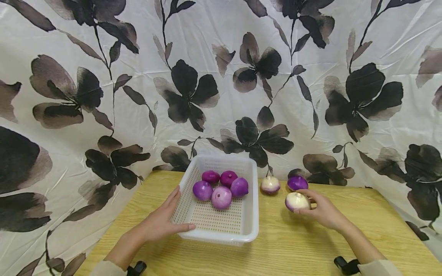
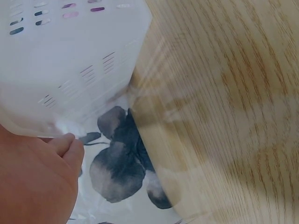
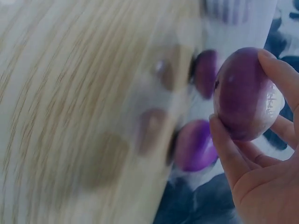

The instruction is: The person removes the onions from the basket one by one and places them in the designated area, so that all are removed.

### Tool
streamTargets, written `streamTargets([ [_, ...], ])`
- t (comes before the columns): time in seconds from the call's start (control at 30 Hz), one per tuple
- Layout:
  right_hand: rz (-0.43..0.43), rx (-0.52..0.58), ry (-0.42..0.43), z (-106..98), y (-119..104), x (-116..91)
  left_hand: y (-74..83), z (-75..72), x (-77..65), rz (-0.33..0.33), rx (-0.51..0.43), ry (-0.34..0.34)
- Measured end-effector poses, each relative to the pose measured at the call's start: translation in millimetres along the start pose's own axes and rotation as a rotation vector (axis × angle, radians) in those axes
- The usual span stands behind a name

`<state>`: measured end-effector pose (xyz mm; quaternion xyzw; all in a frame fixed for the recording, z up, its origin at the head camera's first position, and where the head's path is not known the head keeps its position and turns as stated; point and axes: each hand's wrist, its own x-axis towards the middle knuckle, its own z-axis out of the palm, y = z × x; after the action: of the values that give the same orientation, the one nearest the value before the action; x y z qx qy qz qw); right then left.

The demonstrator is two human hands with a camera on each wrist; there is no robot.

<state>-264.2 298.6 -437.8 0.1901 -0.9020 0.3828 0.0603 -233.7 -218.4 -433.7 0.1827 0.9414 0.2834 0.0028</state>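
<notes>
My left hand (image 1: 161, 221) holds the white plastic basket (image 1: 254, 214) at its left side, fingers along the outer wall and thumb over the rim near the front corner. Several purple onions (image 1: 221, 198) sit in the basket, toward its back. In my right hand (image 1: 322, 210) is a purple-and-white onion (image 1: 297, 202), pinched between thumb and fingers with its pale end up. The right wrist view shows the purple side of this held onion (image 3: 245, 95). Behind it on the table are a dark purple onion (image 1: 297, 183) and, further left, a white-topped onion (image 1: 270, 185).
The wooden table (image 1: 276, 253) ends at the back against a white cloth (image 1: 207, 126) with dark flowers. The same cloth hangs at both sides. The two loose onions stand near the table's back edge, right of the basket.
</notes>
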Motion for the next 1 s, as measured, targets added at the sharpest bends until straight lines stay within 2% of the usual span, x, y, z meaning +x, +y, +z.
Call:
streamTargets([
  [0.33,0.064,-0.074,0.039,-9.4,27.7,-5.5,0.6,0.0,-0.7,-0.007,0.004,-0.006],
  [0.7,0.136,-0.138,0.072,-25.4,48.6,0.8,-0.4,-0.2,0.6,-0.014,-0.005,-0.008],
  [1.0,0.257,-0.182,0.114,-35.4,71.7,8.9,0.9,-0.4,-1.2,-0.014,-0.003,-0.008],
])
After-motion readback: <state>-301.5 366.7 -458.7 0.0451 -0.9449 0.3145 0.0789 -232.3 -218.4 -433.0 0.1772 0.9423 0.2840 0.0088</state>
